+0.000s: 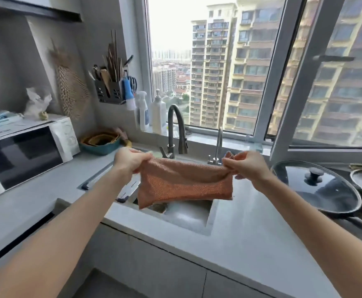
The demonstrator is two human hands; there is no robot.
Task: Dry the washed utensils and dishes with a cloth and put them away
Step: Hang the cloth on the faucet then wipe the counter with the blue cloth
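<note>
- Left hand (130, 161) was pinched on the left top corner of the orange cloth (184, 183), centre of frame.
- Right hand (245, 165) was pinched on the right top corner. Both grips clenched on fabric, nothing else held.
- Cloth was stretched between the two hands with its long axis running left-right across the frame; lower edge hung free, appeared folded double.
- It hung above the sink (188, 214), in front of the dark faucet (175, 130) and a smaller chrome tap (217, 145).
- Sink basin mostly hidden behind the cloth; could not tell what was in it. Something with a dark handle lay at the sink's left edge, just below the left hand, too blurred to name.
- Possible items to dry: a pan with glass lid (317, 186) on the counter (246, 229) at right of frame, near the right hand; stacked bowls (100, 140) left of centre, beyond the left hand.
- Utensil rack (111, 91) on the wall, upper left, looked like the put-away spot for utensils.
- Judgement: cloth prep stage, drying not started.
- Key relation: both hands equally occupied, cloth centred between them. One hand must let go to pick anything up. Right is nearer the lid, left nearer the bowls and sink edge.
- Risk: the released corner could drop into the sink.
</note>
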